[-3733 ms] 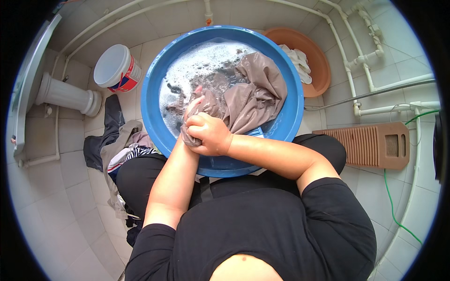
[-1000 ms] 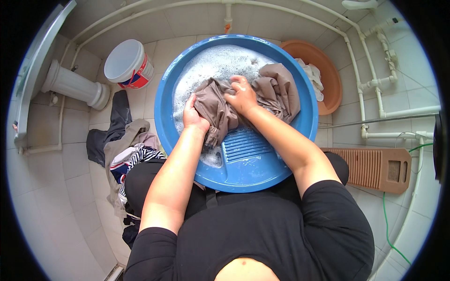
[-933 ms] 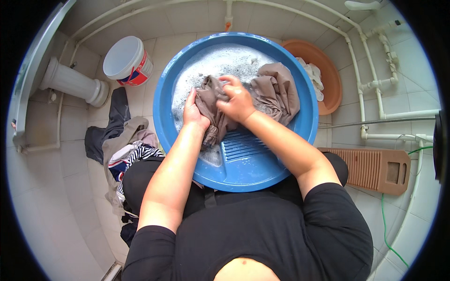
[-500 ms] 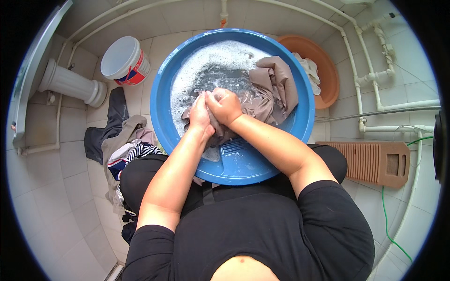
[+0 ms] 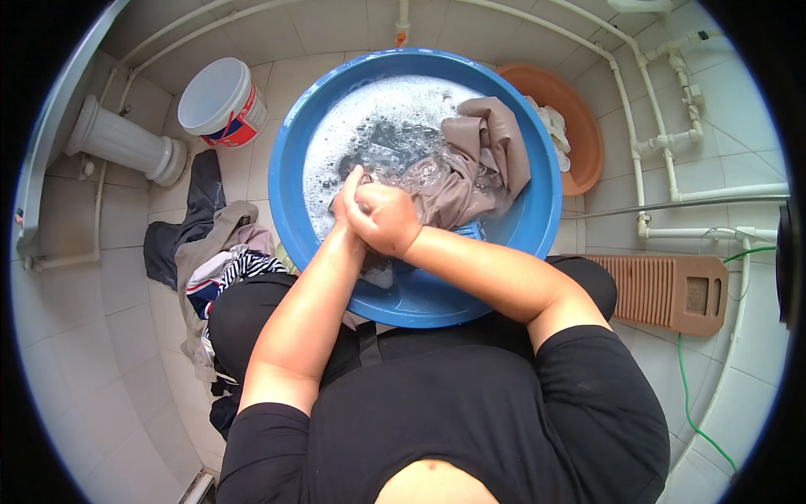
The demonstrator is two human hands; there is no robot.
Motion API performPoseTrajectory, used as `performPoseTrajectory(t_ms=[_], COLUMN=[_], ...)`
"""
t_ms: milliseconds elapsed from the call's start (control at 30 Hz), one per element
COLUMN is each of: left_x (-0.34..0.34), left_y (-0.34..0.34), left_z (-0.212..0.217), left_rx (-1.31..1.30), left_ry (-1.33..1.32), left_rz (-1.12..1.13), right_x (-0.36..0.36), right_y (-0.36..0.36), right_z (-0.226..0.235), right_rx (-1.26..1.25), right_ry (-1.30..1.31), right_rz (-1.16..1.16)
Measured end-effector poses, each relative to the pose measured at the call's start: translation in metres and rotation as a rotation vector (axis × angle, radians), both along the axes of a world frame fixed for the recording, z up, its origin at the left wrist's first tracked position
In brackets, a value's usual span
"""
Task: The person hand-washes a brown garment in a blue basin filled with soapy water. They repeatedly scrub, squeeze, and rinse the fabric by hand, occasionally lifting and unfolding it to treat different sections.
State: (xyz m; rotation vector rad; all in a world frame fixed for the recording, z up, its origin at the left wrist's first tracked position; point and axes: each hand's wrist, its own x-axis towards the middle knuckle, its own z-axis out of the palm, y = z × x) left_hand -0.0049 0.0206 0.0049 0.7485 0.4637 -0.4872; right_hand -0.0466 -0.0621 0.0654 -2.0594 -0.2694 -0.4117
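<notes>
A wide blue tub (image 5: pixel 285 193) with foamy, greyish water sits between my knees. In it lies a soaked taupe garment (image 5: pixel 495 147), bunched against the right side and trailing through the suds towards my hands. At the tub's left-centre my two hands are pressed together over the wet cloth. My right hand (image 5: pixel 386 220) is closed, its fingers curled in front of the other palm. Behind it, my left hand (image 5: pixel 346 202) is partly hidden and closed on the same garment. Part of a ribbed blue surface (image 5: pixel 472 229) shows beside my right wrist.
A white bucket (image 5: pixel 214 97) stands back left, by a white pedestal (image 5: pixel 126 143). Dark, beige and striped clothes (image 5: pixel 222 239) lie heaped at left. An orange basin (image 5: pixel 592 143) holding white cloth (image 5: pixel 554 130) is behind the tub. At right are a brown washboard (image 5: pixel 655 290) and white pipes (image 5: pixel 714 191).
My hands have shifted slightly left and nearer to me, and the right has turned across the left. More of the ribbed surface is covered by my right forearm.
</notes>
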Motion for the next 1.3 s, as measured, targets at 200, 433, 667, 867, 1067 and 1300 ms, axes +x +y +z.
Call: performPoseTrajectory(t_ms=[200, 433, 667, 867, 1067, 1300], left_x=[-0.006, 0.026, 0.021, 0.022, 0.007, -0.005], left_y=[-0.026, 0.000, -0.007, 0.013, -0.002, -0.001], left_z=[0.040, 0.004, 0.015, -0.010, -0.004, -0.006], left_rx=[-0.001, 0.168, 0.142, -0.341, -0.130, -0.146], left_ry=[-0.013, 0.127, 0.057, 0.097, -0.053, -0.221], left_rz=[-0.195, 0.270, 0.182, -0.203, -0.098, -0.163], right_x=[0.077, 0.083, 0.065, 0.008, 0.005, 0.006], right_y=[-0.056, -0.127, -0.089, -0.012, -0.010, -0.008], right_z=[-0.050, -0.076, -0.063, 0.016, 0.002, -0.007], right_rx=[-0.378, -0.536, -0.616, -0.011, -0.190, -0.124], right_ry=[0.372, 0.661, 0.208, -0.205, -0.327, -0.127], right_rz=[-0.262, 0.112, -0.254, 0.209, 0.058, -0.083])
